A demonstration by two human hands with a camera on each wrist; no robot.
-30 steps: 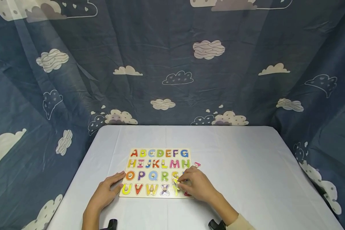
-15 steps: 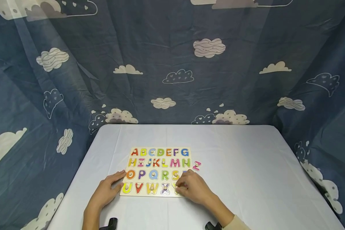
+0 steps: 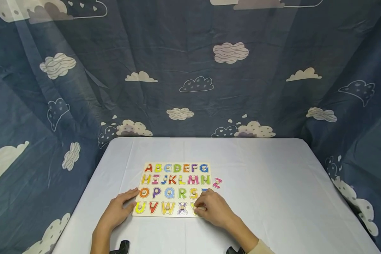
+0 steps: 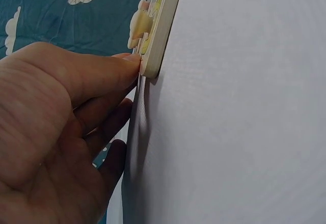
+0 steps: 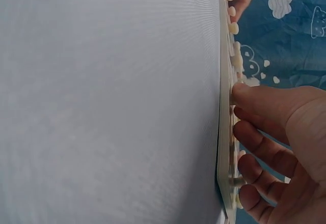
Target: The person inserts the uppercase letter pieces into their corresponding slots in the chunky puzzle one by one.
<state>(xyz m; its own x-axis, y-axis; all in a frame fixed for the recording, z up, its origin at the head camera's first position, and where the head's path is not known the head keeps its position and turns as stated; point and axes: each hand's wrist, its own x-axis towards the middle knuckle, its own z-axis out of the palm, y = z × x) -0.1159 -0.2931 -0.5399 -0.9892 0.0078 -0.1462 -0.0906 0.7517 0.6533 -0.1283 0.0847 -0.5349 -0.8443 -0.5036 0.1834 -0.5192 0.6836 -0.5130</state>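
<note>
A wooden alphabet puzzle board [image 3: 174,186] lies on the white-covered table, filled with coloured letter pieces with small knobs. My left hand [image 3: 115,211] rests at its left edge, thumb and fingertips touching the side; in the left wrist view the thumb [image 4: 109,74] meets the board's corner. At the lower right of the board, my right hand [image 3: 215,208] pinches the yellow letter Y [image 3: 193,206] over its slot, between thumb and forefinger. That hand covers the board's lower right corner and most of the blue letter above. A pink letter Z [image 3: 217,182] lies just off the right edge.
The white table [image 3: 266,183] reaches out on both sides and behind the board. A dark blue cloth [image 3: 165,46] with cloud prints hangs around the back and sides. Black wrist-worn parts [image 3: 124,247] show at the lower edge of the head view.
The yellow Y, tilted above the board a second ago, has gone down into its slot. My right hand has shifted slightly left, uncovering the pink Z. My left hand stays put.
</note>
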